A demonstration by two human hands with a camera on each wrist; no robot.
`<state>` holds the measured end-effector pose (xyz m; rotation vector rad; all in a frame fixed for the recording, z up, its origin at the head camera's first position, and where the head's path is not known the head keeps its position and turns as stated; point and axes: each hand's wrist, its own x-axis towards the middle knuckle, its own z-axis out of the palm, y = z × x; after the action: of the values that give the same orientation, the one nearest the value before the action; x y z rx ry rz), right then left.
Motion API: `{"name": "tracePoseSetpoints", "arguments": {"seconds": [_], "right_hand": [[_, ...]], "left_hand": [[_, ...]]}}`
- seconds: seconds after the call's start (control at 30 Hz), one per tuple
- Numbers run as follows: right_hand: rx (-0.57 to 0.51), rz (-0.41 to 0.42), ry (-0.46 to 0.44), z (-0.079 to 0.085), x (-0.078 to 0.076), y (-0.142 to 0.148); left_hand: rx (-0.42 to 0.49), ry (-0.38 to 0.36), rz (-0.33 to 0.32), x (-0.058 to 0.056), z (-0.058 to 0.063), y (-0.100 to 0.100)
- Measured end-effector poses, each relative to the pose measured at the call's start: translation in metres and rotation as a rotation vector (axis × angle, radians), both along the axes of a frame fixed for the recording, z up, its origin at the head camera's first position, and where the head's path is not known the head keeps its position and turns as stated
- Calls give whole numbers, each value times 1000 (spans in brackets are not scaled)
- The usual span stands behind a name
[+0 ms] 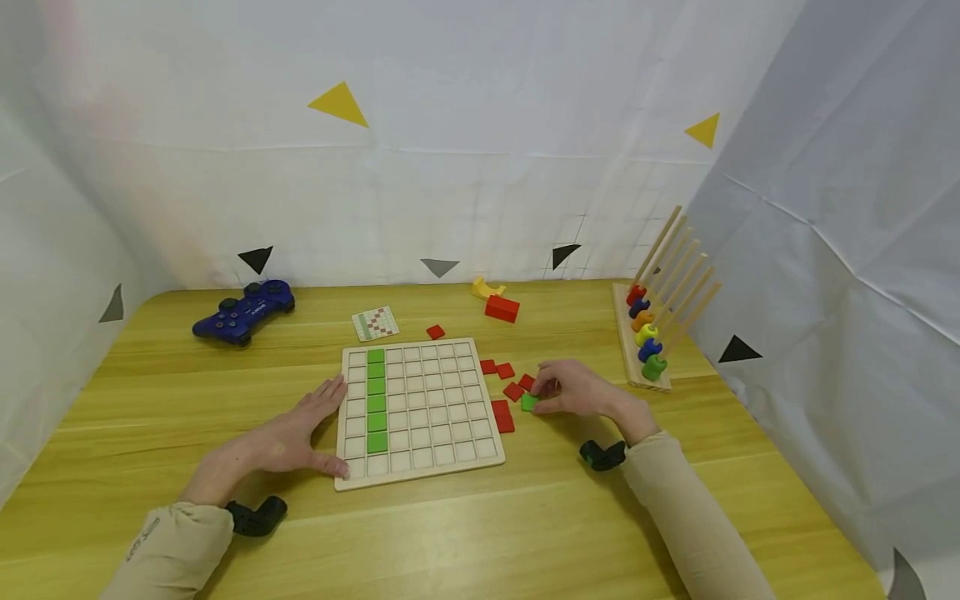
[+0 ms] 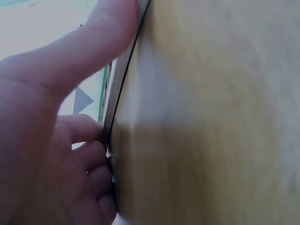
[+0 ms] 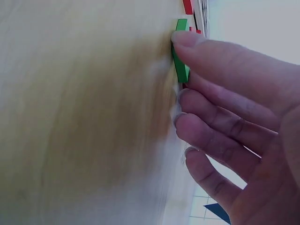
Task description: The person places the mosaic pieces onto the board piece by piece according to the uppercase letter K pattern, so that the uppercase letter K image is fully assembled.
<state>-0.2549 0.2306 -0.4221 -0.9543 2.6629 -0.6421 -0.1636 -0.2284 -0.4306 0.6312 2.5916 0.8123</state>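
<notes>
A pale wooden grid board (image 1: pixel 420 477) lies on the table, with a column of several green tiles (image 1: pixel 377 403) near its left side. My left hand (image 1: pixel 292 435) rests along the board's left edge, thumb at the lower corner and fingers farther up. To the right of the board, my right hand (image 1: pixel 573 390) pinches a green square tile (image 1: pixel 528 403) between thumb and index finger. The right wrist view shows that green tile (image 3: pixel 182 70) low at the tabletop, the thumb against its near face. Loose red tiles (image 1: pixel 506 370) lie between the board and my right hand.
A small pattern card (image 1: pixel 376 323) and a single red tile (image 1: pixel 436 332) lie beyond the board. Farther back are a red block (image 1: pixel 502 309) and a yellow arch (image 1: pixel 487 288). A blue game controller (image 1: pixel 245 312) sits at left, a peg stand (image 1: pixel 630 350) with coloured beads at right.
</notes>
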Motion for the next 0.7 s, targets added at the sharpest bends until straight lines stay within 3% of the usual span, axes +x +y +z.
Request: {"name": "tracePoseSetpoints", "arguments": {"seconds": [0.7], "right_hand": [[-28, -27, -9, 0, -1, 3]], "left_hand": [[8, 5, -14, -2, 2, 0]]}}
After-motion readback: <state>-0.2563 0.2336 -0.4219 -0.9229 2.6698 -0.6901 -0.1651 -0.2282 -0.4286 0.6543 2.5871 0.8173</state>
